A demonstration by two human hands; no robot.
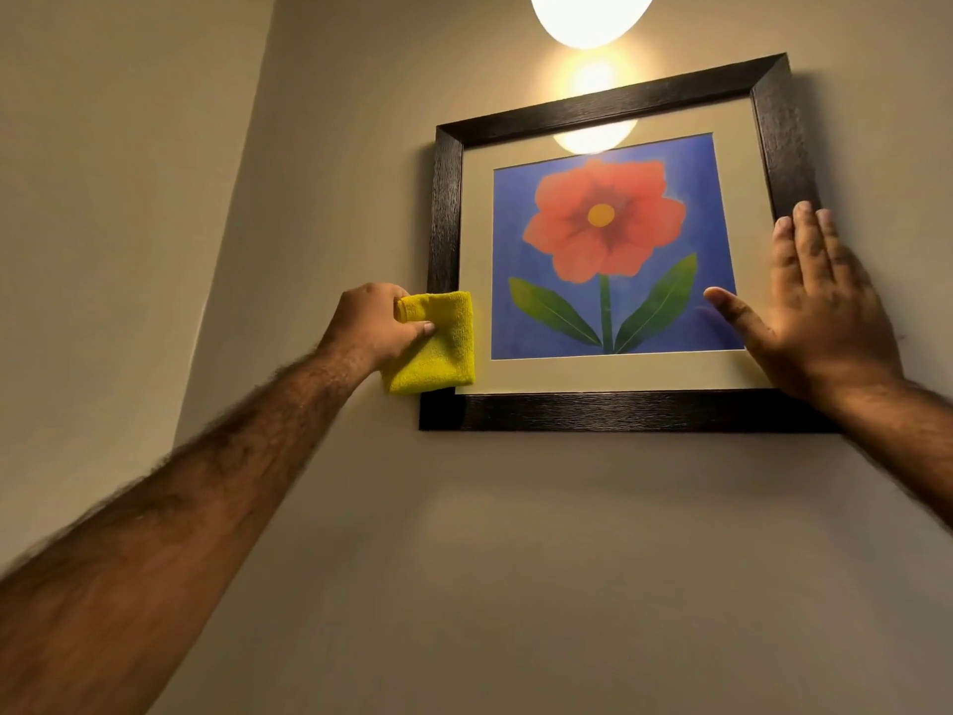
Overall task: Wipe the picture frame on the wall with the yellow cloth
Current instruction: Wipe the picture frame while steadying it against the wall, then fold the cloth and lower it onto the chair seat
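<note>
A dark wooden picture frame (608, 411) hangs on the wall in the upper right of the head view. It holds a red flower on blue behind a cream mat. My left hand (368, 325) grips a folded yellow cloth (438, 348) and presses it on the lower part of the frame's left side. The cloth covers that stretch of the frame and a bit of the mat. My right hand (820, 307) lies flat, fingers spread, on the frame's right side and the glass. It hides the lower right corner of the frame.
A lit round wall lamp (593, 12) glows above the frame and reflects in the glass. A wall corner (227, 240) runs down to the left of the frame. Bare beige wall (567, 585) spreads below.
</note>
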